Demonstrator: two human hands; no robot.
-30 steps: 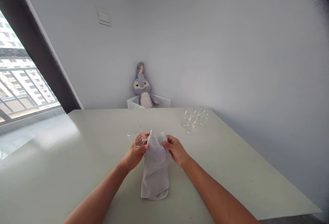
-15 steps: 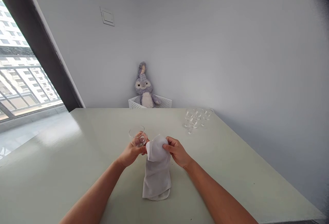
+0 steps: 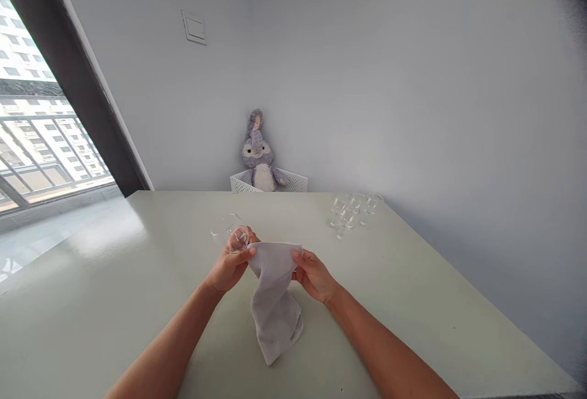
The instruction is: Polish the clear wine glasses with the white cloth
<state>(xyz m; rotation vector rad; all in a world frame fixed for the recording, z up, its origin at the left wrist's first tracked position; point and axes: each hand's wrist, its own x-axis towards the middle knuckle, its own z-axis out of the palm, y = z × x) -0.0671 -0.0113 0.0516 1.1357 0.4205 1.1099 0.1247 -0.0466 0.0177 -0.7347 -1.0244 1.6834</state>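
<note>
A grey-white cloth (image 3: 275,283) hangs between my two hands, its top edge pulled straight and its lower end drooping over the table. My left hand (image 3: 230,266) is closed, with the thumb pinching the cloth's upper left corner. That same hand also holds a clear stemmed glass (image 3: 239,238), tilted with its rim to the far left; the fingers partly hide it. At the upper right corner of the cloth, my right hand (image 3: 315,275) is closed in a pinch, thumb on top.
Several clear stemmed glasses (image 3: 351,209) stand grouped at the back right of the pale table (image 3: 403,325). Behind the table's far edge, a grey plush rabbit (image 3: 262,161) sits in a white perforated basket (image 3: 296,183). A window with railings is at the left.
The glass in my left hand has tipped over to the left. The cloth's folded top has been opened out and stretched between my hands, and its lower end has twisted.
</note>
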